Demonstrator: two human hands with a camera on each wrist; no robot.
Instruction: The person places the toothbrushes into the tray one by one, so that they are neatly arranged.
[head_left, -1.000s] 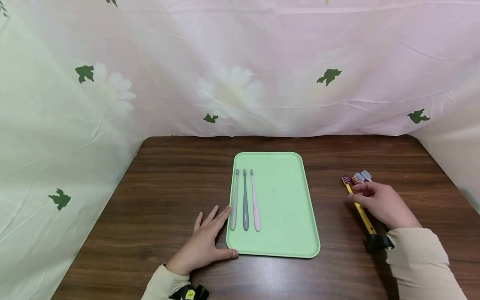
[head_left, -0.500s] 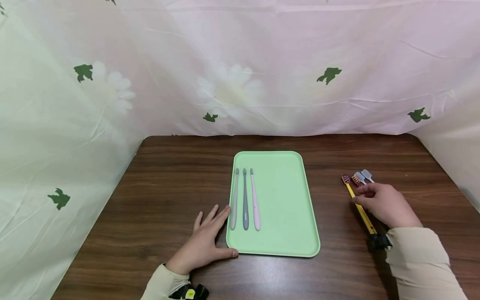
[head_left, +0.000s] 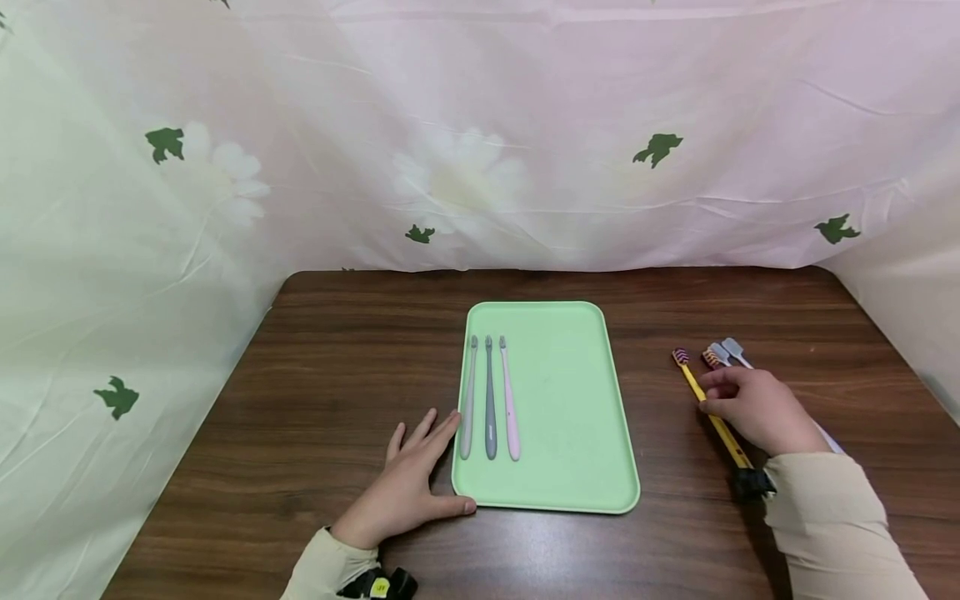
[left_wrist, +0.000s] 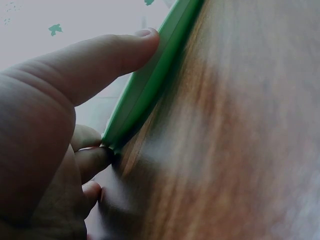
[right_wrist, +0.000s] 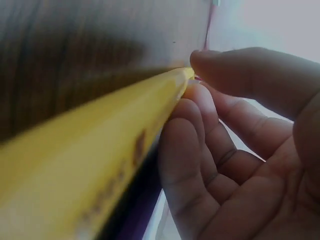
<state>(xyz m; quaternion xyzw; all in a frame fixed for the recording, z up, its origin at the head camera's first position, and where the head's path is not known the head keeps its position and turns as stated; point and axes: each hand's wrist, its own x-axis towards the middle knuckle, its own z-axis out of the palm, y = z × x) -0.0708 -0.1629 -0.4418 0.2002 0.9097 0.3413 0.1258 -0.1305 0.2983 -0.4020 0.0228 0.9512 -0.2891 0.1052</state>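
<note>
My right hand (head_left: 761,412) pinches a yellow toothbrush (head_left: 727,437) between thumb and fingers at the right of the table. In the right wrist view its yellow handle (right_wrist: 95,145) runs large across the foreground, a dark handle beside it. Just beyond the fingers show the heads of other toothbrushes (head_left: 733,346), mostly hidden by the hand. At the near left corner of a light green tray (head_left: 570,400), my left hand (head_left: 405,487) spreads its fingers, fingertips and thumb at the rim. In the left wrist view the thumb (left_wrist: 120,52) lies against the green edge.
Three toothbrushes lie side by side along the tray's left part: a light grey one (head_left: 468,417), a dark grey one (head_left: 491,417) and a pink one (head_left: 512,421). A floral curtain (head_left: 465,108) hangs behind and around the brown wooden table (head_left: 352,358).
My right hand has shifted slightly left, and the yellow toothbrush's head has swung left, away from the other brush heads. The left hand and the tray stay put.
</note>
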